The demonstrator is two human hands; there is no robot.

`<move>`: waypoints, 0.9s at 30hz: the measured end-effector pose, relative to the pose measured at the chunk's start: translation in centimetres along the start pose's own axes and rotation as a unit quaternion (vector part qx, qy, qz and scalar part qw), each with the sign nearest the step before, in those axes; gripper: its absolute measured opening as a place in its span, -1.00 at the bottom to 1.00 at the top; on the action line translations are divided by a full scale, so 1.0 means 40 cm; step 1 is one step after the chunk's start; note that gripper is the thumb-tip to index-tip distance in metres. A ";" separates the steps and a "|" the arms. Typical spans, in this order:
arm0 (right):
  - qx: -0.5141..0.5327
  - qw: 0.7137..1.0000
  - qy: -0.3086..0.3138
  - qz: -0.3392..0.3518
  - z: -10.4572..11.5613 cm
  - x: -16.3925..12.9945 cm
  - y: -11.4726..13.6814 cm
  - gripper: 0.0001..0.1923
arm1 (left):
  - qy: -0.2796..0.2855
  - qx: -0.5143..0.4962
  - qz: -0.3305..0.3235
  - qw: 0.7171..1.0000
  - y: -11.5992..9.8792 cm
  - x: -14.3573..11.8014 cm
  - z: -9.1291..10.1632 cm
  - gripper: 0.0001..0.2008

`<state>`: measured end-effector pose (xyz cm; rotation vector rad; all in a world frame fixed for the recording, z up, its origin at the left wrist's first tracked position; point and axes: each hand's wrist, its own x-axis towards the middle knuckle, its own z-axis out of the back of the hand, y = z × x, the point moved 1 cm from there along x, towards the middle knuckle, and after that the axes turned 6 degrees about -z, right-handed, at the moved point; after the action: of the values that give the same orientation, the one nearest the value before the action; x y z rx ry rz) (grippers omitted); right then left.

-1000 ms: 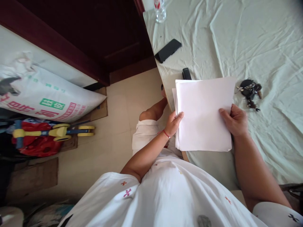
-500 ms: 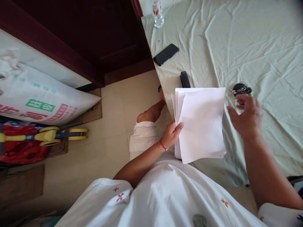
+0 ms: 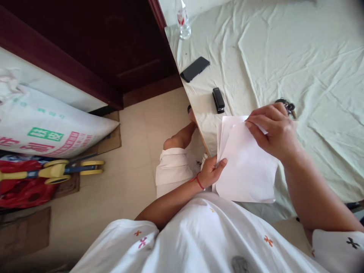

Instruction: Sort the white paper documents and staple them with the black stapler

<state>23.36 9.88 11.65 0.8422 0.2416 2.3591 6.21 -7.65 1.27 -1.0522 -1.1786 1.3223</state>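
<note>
A stack of white paper sheets (image 3: 247, 170) is held at the near edge of the table, its sheets slightly fanned on the left side. My left hand (image 3: 212, 171), with a red string bracelet at the wrist, grips the stack's left edge, thumb on top. Over the stack's far edge, my right hand (image 3: 273, 129) pinches the top of the paper between thumb and fingers. Just beyond the stack lies a black stapler (image 3: 218, 100). A bunch of keys (image 3: 287, 106) is partly hidden behind my right hand.
On the pale cloth-covered table (image 3: 270, 57) lie a black phone (image 3: 195, 69) and, at the far corner, a clear water bottle (image 3: 184, 22). To the left on the floor are a large white sack (image 3: 57, 121) and a yellow wheeled toy (image 3: 57, 171).
My right hand has moved left from beside the keys onto the far edge of the paper and closed there. My left hand keeps its hold, and the view has shifted slightly.
</note>
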 end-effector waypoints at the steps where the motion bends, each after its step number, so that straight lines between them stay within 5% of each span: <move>1: 0.001 1.000 0.009 0.000 -0.003 -0.002 -0.002 -0.84 | 0.004 0.001 0.000 1.000 0.002 -0.002 -0.002 -0.44; 27: 0.002 0.998 0.041 -0.056 -0.010 -0.028 -0.008 -0.78 | -0.010 0.003 0.020 1.000 0.000 -0.010 -0.016 -0.48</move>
<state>23.94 9.48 10.67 0.7161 0.3200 2.2919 6.86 -7.97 1.18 -1.0646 -1.1730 1.3691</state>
